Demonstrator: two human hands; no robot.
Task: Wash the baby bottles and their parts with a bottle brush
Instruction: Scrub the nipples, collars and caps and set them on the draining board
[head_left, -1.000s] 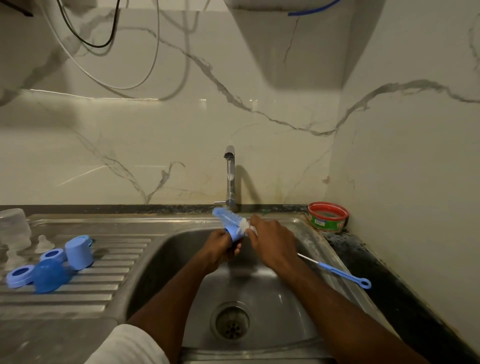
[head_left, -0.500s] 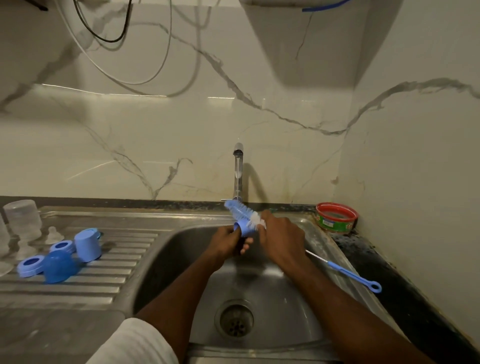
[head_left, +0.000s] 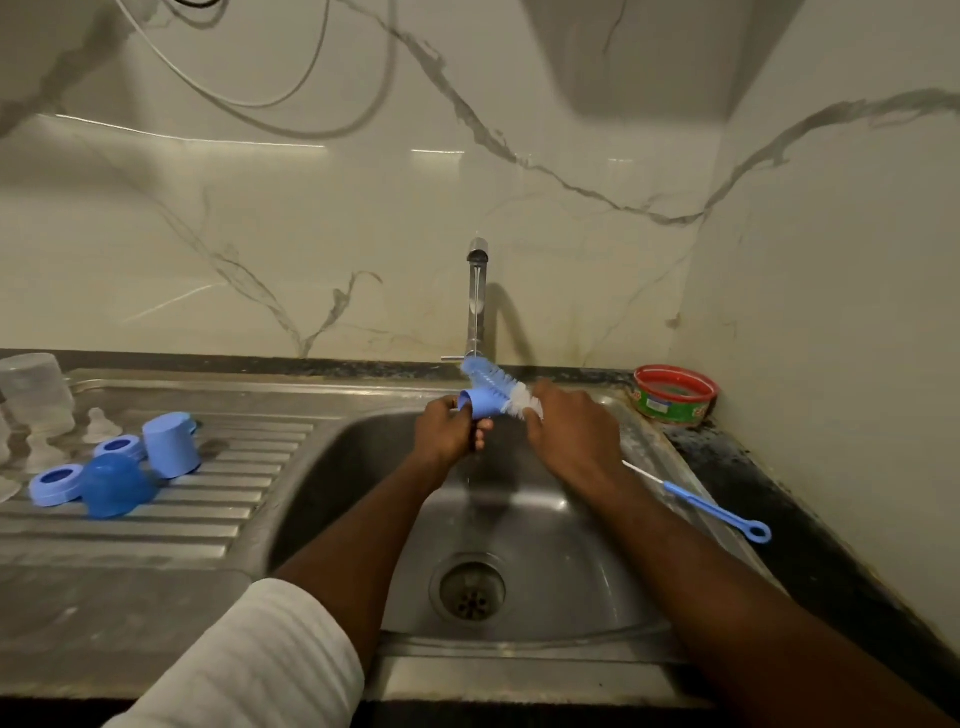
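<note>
Over the sink (head_left: 332, 467), the bottle brush (head_left: 496, 387) lies slanted, bristle tip up-left toward the tap (head_left: 477, 296). Right hand (head_left: 571, 431) grasps its handle; left hand (head_left: 449, 428) grips a blue cap (head_left: 480, 404) against the bristles, as before

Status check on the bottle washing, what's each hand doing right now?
Left hand grips a blue bottle part over the sink. Right hand holds the bottle brush, bristles through the part. Nothing in the way.
</note>
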